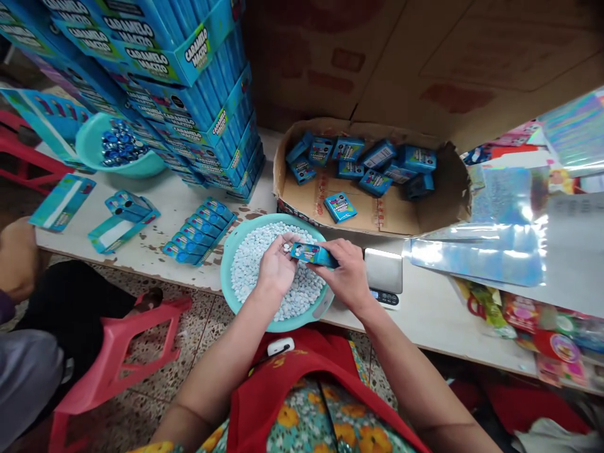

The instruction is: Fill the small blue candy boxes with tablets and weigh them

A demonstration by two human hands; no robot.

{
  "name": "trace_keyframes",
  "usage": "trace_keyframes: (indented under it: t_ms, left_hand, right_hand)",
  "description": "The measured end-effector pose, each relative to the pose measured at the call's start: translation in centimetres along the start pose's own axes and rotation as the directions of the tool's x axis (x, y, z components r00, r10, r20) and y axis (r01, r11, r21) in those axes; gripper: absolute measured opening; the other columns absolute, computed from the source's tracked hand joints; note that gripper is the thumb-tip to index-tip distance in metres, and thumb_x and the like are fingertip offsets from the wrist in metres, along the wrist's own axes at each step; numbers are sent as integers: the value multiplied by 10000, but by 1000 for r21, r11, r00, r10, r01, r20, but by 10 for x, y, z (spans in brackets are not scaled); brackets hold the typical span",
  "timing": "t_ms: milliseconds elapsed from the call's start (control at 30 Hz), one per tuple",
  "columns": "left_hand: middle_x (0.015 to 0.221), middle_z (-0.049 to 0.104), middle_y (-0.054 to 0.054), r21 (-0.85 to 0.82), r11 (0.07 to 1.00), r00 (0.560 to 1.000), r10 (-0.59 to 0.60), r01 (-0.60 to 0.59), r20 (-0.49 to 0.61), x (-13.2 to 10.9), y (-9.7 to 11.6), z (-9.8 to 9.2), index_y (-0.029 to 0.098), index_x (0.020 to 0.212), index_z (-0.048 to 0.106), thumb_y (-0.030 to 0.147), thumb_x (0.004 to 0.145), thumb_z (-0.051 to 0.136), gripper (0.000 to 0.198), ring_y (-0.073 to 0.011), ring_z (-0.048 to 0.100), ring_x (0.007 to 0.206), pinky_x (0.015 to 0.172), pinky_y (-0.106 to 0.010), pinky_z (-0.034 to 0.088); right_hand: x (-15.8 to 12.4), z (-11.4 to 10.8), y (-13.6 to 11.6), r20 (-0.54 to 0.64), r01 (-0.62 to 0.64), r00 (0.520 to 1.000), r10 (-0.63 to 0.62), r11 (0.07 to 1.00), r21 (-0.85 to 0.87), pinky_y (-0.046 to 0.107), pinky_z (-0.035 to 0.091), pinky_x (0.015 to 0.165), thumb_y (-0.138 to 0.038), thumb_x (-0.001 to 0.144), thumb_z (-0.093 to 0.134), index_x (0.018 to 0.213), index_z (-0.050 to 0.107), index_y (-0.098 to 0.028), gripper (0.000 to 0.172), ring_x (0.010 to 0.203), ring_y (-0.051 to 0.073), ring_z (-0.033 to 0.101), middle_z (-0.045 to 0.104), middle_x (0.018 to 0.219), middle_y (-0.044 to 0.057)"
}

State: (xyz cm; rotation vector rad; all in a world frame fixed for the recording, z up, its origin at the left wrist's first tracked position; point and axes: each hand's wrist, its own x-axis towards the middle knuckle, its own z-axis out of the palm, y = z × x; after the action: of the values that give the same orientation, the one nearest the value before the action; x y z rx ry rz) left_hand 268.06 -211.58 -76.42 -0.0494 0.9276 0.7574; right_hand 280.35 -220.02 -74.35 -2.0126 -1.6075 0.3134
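My right hand (pixel 348 267) grips a small blue candy box (pixel 314 253), held tilted on its side above a turquoise basin (pixel 227 267). At the box's left end my left hand (pixel 277 264) is cupped palm up, its fingers curled around a few white candies (pixel 286 247). How many candies it holds is hidden by the fingers. Beneath both hands, small white candies (pixel 252 251) fill the basin. A digital scale (pixel 384 274) lies just right of my right hand.
Behind the basin, a cut-down cardboard box (pixel 401 217) contains several small blue boxes (pixel 340 206). Stacked display cartons (pixel 207 119) tower at the back left. Nearer are a filled display tray (pixel 201 231) and a bowl of blue-wrapped sweets (pixel 141 165). A person's arm (pixel 19 261) shows at left; shiny sheets (pixel 481 251) lie right.
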Motion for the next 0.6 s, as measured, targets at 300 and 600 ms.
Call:
trace_keyframes:
  t_ms: [300, 600]
  left_hand:
    - [1428, 456, -31, 708, 236, 746, 210, -666, 631, -22, 40, -30, 274, 1279, 526, 79, 696, 593, 618, -226, 374, 1340, 1111, -390, 298]
    - [1060, 648, -34, 902, -38, 517, 809, -430, 280, -48, 192, -68, 222, 1093, 541, 421, 589, 821, 611, -305, 594, 1066, 841, -467, 508]
  right_hand:
    - [-3, 10, -7, -59, -161, 977, 205, 889, 430, 371, 482, 837, -396, 673, 794, 966, 676, -242, 351, 912, 223, 621, 663, 959, 23]
    - [-10, 2, 33, -199, -235, 884, 422, 771, 591, 436, 450, 1001, -446, 850, 599, 1230, 554, -241, 434, 1121, 228, 593, 605, 1248, 95]
